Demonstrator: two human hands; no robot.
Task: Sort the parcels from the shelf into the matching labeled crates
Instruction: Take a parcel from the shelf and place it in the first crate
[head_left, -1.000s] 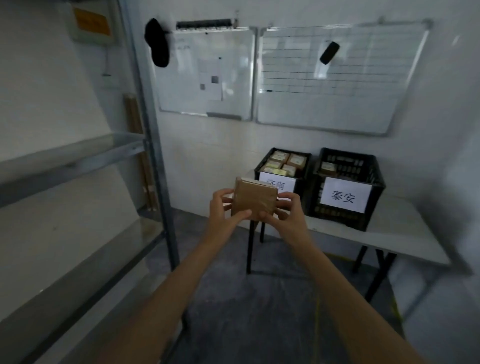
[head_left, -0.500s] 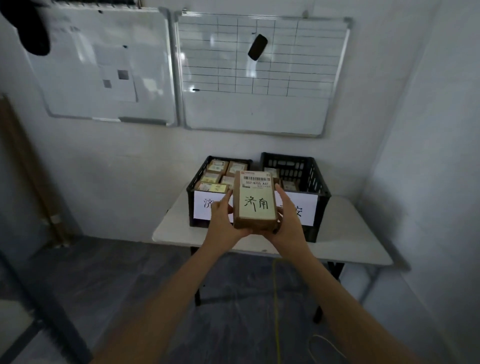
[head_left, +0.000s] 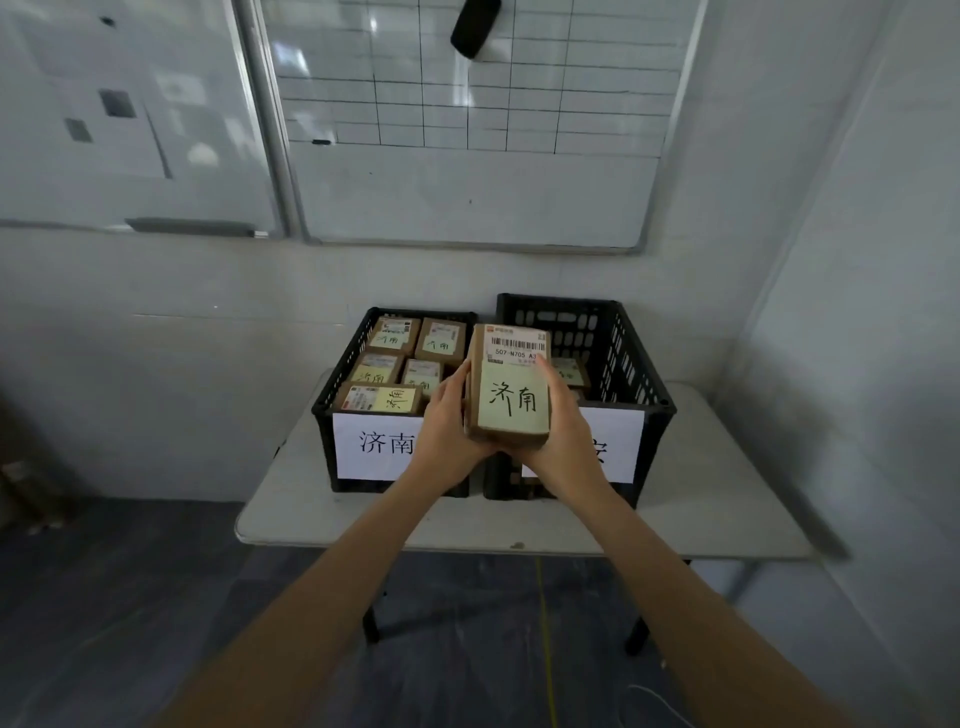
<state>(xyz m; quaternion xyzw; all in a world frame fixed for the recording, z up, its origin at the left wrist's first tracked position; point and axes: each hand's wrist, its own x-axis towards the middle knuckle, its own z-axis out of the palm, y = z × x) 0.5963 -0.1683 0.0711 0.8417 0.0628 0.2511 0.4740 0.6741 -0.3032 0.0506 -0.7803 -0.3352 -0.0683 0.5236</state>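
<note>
You have stepped closer since half a second ago: the desk (head_left: 727, 499) and its two black crates now fill more of the view, and the parcel (head_left: 511, 387) is raised against them. Your left hand (head_left: 447, 428) and right hand (head_left: 566, 436) hold this brown cardboard parcel between them. The left fingers (head_left: 458, 378) are curled round its left edge, the right fingers (head_left: 545, 370) lie curled along its right edge, and both palms cup its near end. Its face is turned up to you, with a barcode label at the far end and a pale note handwritten 济南.

The parcel is in the air at the right-hand wall of the 济南 crate (head_left: 324, 410), hiding the gap between that crate and the second crate (head_left: 652, 364) just to its right. Inside the 济南 crate lie five boxes (head_left: 378, 399) with the same handwritten note. Your right hand covers most of the second crate's white sign, leaving only 安 readable. On the wall above the 济南 crate hangs a gridded whiteboard (head_left: 467, 197).
</note>
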